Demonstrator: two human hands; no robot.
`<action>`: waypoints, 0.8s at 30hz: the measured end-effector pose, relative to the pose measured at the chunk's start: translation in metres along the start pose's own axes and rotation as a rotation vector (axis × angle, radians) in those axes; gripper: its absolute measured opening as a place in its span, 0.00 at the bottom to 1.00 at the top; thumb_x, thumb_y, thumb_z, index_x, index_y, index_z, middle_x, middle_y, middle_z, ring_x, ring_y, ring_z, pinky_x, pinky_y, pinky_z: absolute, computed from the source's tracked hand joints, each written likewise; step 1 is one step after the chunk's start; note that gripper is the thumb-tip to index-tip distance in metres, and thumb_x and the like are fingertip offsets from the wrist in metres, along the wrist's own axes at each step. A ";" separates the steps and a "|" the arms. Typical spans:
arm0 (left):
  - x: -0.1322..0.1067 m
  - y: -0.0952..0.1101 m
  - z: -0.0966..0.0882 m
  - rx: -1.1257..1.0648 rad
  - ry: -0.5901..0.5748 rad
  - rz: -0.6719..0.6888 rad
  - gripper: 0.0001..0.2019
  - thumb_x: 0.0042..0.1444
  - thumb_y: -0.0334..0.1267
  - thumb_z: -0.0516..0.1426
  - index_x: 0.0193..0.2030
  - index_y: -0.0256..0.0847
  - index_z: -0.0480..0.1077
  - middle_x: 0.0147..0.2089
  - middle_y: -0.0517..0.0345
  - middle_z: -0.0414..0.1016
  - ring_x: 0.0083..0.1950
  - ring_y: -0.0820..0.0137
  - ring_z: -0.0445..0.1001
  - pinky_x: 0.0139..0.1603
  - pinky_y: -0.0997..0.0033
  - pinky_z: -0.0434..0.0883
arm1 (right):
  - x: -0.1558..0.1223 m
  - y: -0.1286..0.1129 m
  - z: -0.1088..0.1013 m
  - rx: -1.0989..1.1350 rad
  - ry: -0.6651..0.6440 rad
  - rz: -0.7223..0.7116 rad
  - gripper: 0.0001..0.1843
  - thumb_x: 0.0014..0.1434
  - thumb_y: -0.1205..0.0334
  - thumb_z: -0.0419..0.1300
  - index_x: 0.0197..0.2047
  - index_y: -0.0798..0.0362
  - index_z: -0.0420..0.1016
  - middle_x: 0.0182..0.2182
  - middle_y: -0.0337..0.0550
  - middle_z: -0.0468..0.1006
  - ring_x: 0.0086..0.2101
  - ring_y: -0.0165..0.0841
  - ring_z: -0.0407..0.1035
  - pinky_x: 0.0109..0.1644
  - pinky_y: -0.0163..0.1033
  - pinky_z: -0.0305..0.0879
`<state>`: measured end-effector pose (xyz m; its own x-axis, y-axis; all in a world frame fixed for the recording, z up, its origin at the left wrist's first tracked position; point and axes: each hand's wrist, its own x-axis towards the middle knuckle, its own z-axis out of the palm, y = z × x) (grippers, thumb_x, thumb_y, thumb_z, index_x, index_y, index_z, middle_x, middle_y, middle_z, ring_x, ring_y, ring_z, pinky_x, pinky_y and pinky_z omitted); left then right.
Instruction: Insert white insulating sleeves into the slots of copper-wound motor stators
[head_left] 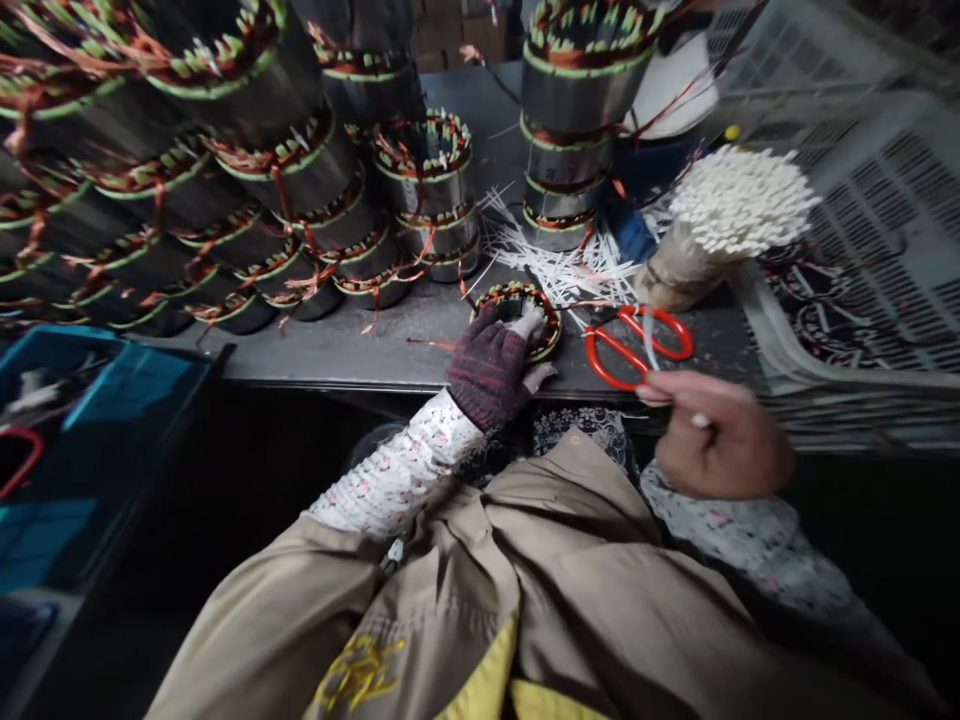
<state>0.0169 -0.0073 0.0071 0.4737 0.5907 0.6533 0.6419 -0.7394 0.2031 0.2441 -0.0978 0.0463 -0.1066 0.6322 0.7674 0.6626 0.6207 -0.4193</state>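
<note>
At the right, 2 stacked white plastic mesh crates (889, 215) hold a mass of dark wound coils (832, 290), and at the far left a shallow blue plastic bin (105, 385) holds a curved red object (19, 460) among other items too dark to tell. The left hand (487, 368), in a dark maroon knit glove, grips the rim of a small round copper-wound motor stator (517, 318) lying flat on the bench, its pale fingertips (534, 322) curled over the winding. The bare right hand (716, 435) hangs just above the bench edge, its slightly blurred fingers pinched closed on a thin white plastic strip (694, 420). Just beside them lie orange-red-handled scissors (637, 345), and behind the stator spreads a loose heap of white plastic strips (555, 262). A tilted bundle of white strips (742, 200), wrapped in tan paper, rests near the crates. The dark steel workbench (337, 360) carries many large green-banded copper-wound stators (427, 160) in rows and stacks, 2 stacks rising 3 high. The person wears a tan work coat (450, 620) with yellow trim over white floral sleeves (397, 465), and a brick wall (457, 30) shows behind the bench.
</note>
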 end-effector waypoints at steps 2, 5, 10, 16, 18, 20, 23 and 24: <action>-0.004 -0.003 0.004 0.014 -0.011 -0.020 0.32 0.63 0.47 0.61 0.67 0.29 0.61 0.56 0.42 0.78 0.59 0.59 0.77 0.71 0.54 0.69 | -0.012 -0.002 0.009 0.026 -0.111 -0.262 0.07 0.63 0.72 0.55 0.44 0.55 0.71 0.46 0.56 0.80 0.49 0.40 0.78 0.51 0.45 0.79; -0.006 -0.005 0.006 0.020 -0.056 -0.053 0.35 0.63 0.46 0.61 0.71 0.33 0.56 0.61 0.42 0.75 0.62 0.58 0.75 0.71 0.53 0.68 | -0.021 0.000 0.020 0.061 -0.160 -0.320 0.05 0.63 0.72 0.53 0.40 0.55 0.69 0.42 0.57 0.80 0.46 0.42 0.78 0.49 0.47 0.79; -0.003 -0.006 0.007 0.025 -0.003 -0.009 0.34 0.62 0.45 0.62 0.69 0.26 0.58 0.60 0.36 0.76 0.63 0.56 0.75 0.69 0.55 0.70 | -0.026 0.004 0.022 0.099 -0.218 -0.173 0.08 0.63 0.73 0.52 0.36 0.52 0.67 0.30 0.43 0.78 0.32 0.33 0.75 0.38 0.39 0.75; -0.004 -0.007 0.010 -0.106 -0.006 -0.026 0.35 0.62 0.43 0.62 0.70 0.29 0.56 0.61 0.37 0.74 0.65 0.55 0.73 0.72 0.52 0.67 | -0.011 0.011 0.047 0.238 -0.240 0.189 0.14 0.70 0.63 0.52 0.32 0.52 0.73 0.27 0.40 0.78 0.28 0.30 0.73 0.34 0.36 0.71; -0.005 -0.007 0.013 -0.271 0.016 -0.103 0.35 0.63 0.45 0.61 0.71 0.33 0.55 0.64 0.38 0.72 0.66 0.56 0.72 0.70 0.53 0.69 | -0.002 0.016 0.064 0.384 -0.173 0.389 0.17 0.71 0.55 0.54 0.32 0.52 0.74 0.27 0.40 0.79 0.27 0.30 0.73 0.31 0.35 0.70; -0.004 -0.005 0.015 -0.531 0.063 -0.222 0.32 0.67 0.46 0.57 0.73 0.37 0.54 0.66 0.40 0.70 0.63 0.60 0.75 0.64 0.56 0.75 | 0.007 0.018 0.076 0.470 -0.103 0.503 0.18 0.68 0.49 0.59 0.32 0.53 0.75 0.26 0.40 0.79 0.23 0.29 0.71 0.26 0.34 0.67; -0.003 -0.002 0.016 -0.751 0.130 -0.321 0.20 0.68 0.45 0.57 0.63 0.40 0.69 0.60 0.45 0.75 0.57 0.65 0.79 0.59 0.60 0.78 | 0.016 0.016 0.078 0.398 -0.129 0.456 0.16 0.67 0.50 0.60 0.34 0.53 0.77 0.25 0.39 0.78 0.20 0.26 0.66 0.25 0.33 0.63; -0.002 -0.001 0.015 -0.738 0.144 -0.315 0.16 0.67 0.45 0.58 0.57 0.40 0.74 0.56 0.47 0.78 0.56 0.65 0.79 0.61 0.59 0.77 | 0.018 0.015 0.076 0.360 -0.165 0.419 0.15 0.69 0.52 0.59 0.36 0.54 0.78 0.26 0.40 0.78 0.21 0.26 0.67 0.26 0.33 0.64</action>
<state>0.0242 -0.0028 -0.0054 0.2228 0.7961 0.5626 0.1459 -0.5978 0.7882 0.1957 -0.0420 0.0174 -0.0227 0.9040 0.4268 0.3818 0.4024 -0.8320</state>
